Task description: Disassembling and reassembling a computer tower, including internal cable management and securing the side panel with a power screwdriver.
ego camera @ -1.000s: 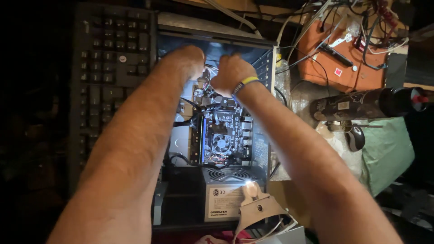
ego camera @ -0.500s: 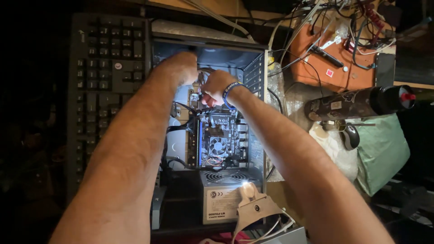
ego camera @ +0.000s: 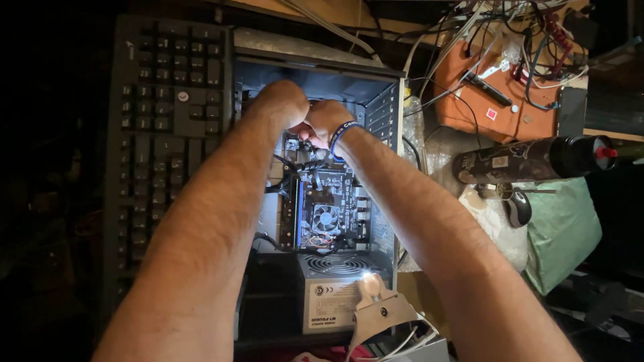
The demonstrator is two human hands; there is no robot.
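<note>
Both hands reach deep into an open computer case lying on its side. The left hand and the right hand meet at the far end of the motherboard, knuckles up — their fingers are hidden beneath, so whether they are clenched or released cannot be told. A blue wristband circles the right wrist. Nearer the camera sit the cooler fan and the power supply. A black keyboard lies just left of the case — a dark bottle to the right.
</note>
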